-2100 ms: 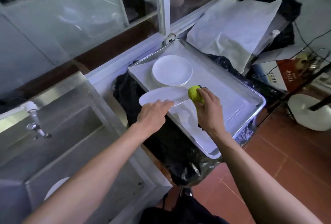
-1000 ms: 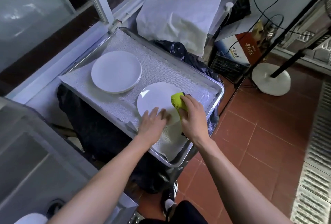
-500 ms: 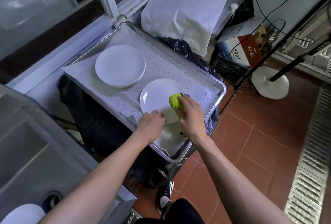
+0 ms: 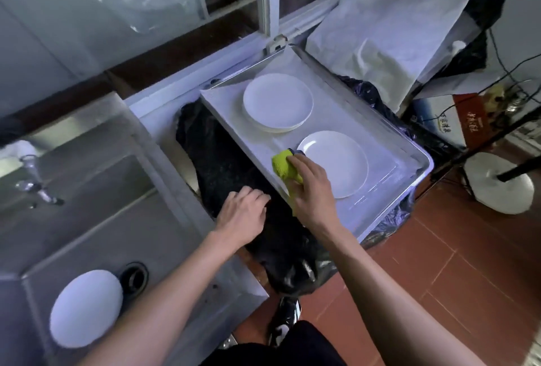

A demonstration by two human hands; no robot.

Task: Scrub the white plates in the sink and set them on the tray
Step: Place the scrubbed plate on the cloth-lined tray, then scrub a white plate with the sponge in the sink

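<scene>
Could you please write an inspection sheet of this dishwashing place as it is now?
Surface: steel sink at left; lined tray at right.
Job's things: one white plate in the sink beside the drain; stack of plates and single plate on the tray.
Clutter: black plastic bag, white sheets, printed box.
Grippers: left hand holds nothing; right hand grips yellow sponge.
Cables: black cables at far right.
Surroundings: window, red tiled floor, round stand base.
</scene>
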